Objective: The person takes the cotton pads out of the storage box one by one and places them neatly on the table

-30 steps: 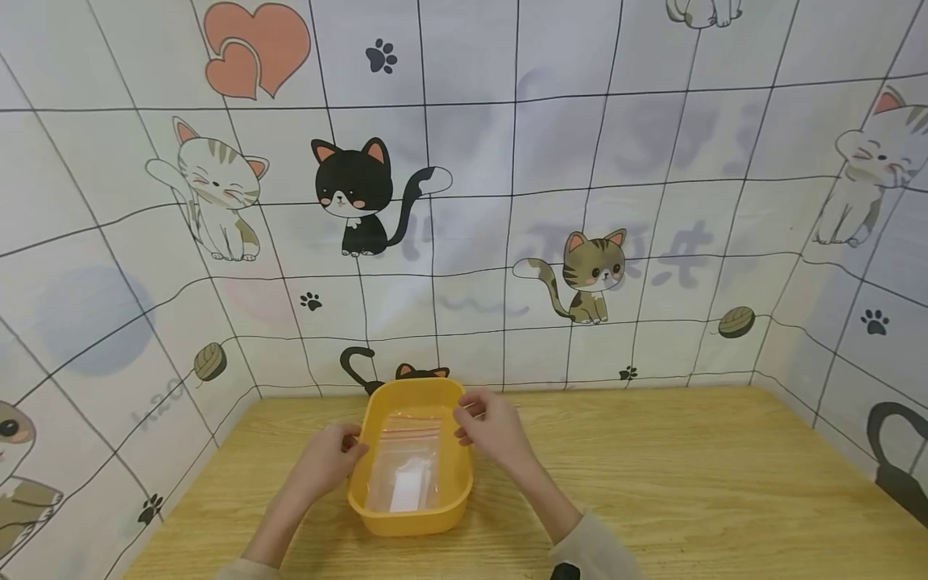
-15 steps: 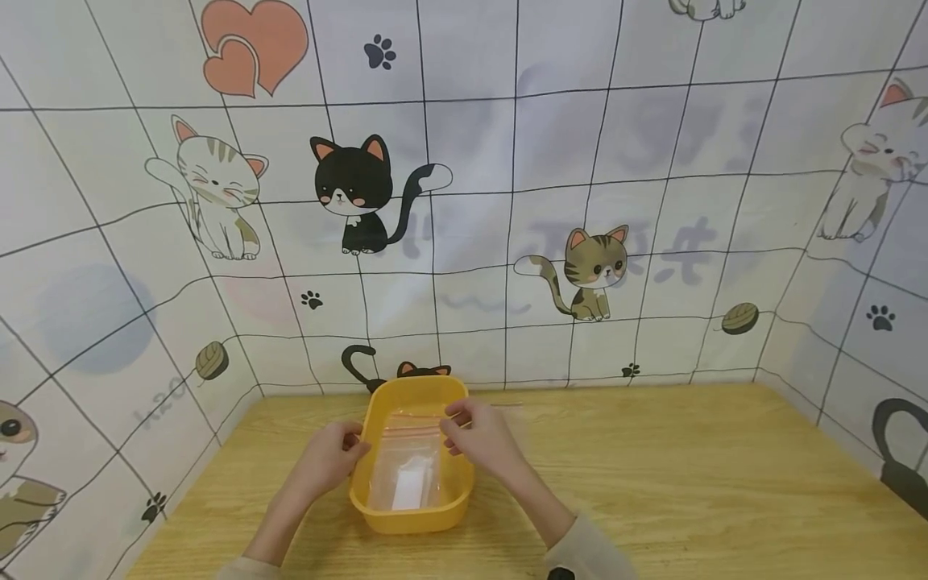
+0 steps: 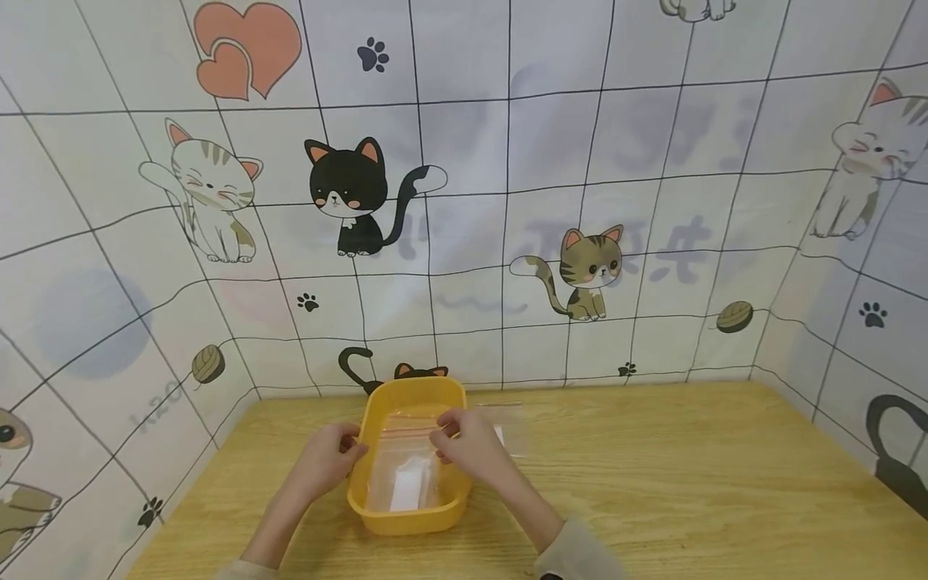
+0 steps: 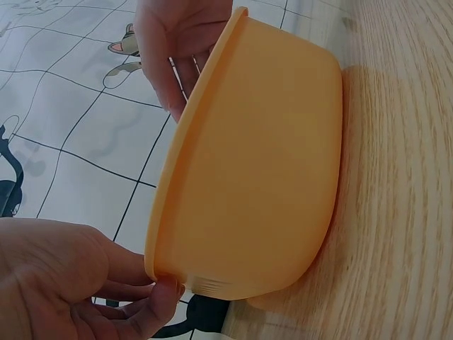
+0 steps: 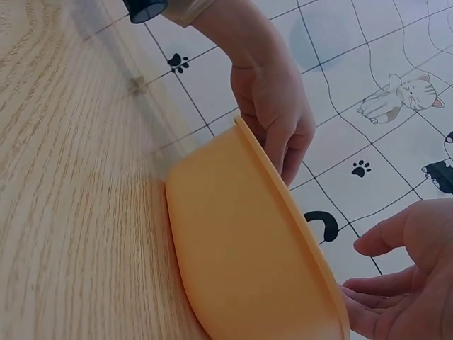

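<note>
On the wooden table (image 3: 674, 483) sits a yellow tub (image 3: 416, 524) with clear bags (image 3: 406, 475) inside, its nine-o'clock rim pinched by the left hand (image 3: 329, 457). The right hand (image 3: 474, 451) reaches over the three-o'clock side, thumb and fingers a little apart; whether they touch the bags I cannot tell. Toward two o'clock lies a loose bag (image 3: 511, 427), partly hidden.

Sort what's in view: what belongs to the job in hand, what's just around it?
Apparently the job's:
- yellow plastic tub, rim gripped by the left hand
- clear zip-seal bags inside it
- right hand, over the tub
- likely the separate zip-seal bag beside it

Just around:
- wood-grain tabletop
- cat-print wall covering
</note>
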`<control>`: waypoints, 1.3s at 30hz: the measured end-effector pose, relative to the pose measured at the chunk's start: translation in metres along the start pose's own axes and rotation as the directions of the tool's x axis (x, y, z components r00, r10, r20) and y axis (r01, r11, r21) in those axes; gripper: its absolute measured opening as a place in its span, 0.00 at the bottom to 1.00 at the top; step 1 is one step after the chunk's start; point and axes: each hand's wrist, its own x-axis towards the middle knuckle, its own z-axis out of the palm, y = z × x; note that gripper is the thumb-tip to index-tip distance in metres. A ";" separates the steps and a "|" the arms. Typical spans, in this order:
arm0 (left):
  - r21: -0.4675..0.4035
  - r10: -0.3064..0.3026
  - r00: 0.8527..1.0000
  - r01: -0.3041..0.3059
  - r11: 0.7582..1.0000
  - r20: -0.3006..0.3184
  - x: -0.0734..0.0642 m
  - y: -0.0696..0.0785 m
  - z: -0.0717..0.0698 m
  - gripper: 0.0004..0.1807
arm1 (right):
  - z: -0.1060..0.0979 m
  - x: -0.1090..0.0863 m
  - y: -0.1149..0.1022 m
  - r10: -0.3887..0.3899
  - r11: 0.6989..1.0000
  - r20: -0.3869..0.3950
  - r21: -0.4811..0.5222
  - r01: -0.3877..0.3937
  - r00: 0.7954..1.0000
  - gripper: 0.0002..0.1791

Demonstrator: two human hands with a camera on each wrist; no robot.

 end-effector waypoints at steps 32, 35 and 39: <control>-0.003 -0.008 1.000 0.008 1.000 -0.011 -0.001 0.000 0.001 0.06 | 0.033 -0.001 -0.005 0.084 0.981 0.014 -0.177 -0.080 0.996 0.18; -0.001 -0.009 1.000 0.009 1.000 -0.017 -0.002 0.001 0.001 0.06 | 0.035 -0.003 -0.007 0.108 0.978 0.014 -0.179 -0.104 0.994 0.17; 0.005 -0.005 1.000 0.005 1.000 -0.022 -0.002 0.000 0.001 0.06 | 0.037 -0.003 -0.008 0.127 0.974 0.008 -0.193 -0.123 0.992 0.23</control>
